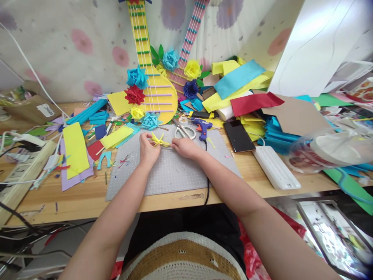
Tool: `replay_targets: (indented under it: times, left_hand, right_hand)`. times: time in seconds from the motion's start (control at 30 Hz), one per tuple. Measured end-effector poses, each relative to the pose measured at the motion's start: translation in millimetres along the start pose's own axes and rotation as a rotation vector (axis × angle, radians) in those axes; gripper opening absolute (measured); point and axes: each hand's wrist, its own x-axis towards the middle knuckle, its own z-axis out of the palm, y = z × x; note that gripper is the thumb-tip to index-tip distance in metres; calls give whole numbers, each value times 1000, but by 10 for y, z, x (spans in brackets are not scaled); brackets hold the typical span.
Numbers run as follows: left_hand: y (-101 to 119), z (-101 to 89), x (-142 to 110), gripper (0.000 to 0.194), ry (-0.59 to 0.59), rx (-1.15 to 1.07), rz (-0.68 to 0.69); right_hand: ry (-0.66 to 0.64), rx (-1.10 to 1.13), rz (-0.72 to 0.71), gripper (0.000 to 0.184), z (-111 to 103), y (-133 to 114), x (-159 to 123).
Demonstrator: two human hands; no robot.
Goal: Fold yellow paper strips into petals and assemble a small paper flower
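Over the grey cutting mat (175, 175) I hold a small star-shaped yellow paper flower (159, 140) with pointed petals. My left hand (148, 148) is closed around its left side. From the right, my right hand (185, 147) pinches at the tip of one petal; its fingertips are partly hidden. Just beyond my right hand lie scissors with white handles (185, 132). A blue glue gun (203, 128) rests to their right, its black cord running down over the table edge. Thin dark red and blue scraps (124, 160) lie on the mat's left side.
Two paper guitars, one yellow (161, 95) and one pink (189, 42), lean at the back with paper flowers. Coloured paper (239, 79) is heaped on the right near a black phone (239, 136) and a white power strip (276, 167). Yellow paper (76, 149) lies left.
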Motion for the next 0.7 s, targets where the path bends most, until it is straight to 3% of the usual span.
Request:
replay_targets:
  times: [0.5,0.7]
  left_hand:
    - [-1,1,-25,44,13,54,36]
    - [68,-86,-19,45,3,265,108]
  right_hand:
    - [-3,-51,-5,36,38,-19,16]
    - [53,-30,42,35,119,-40,35]
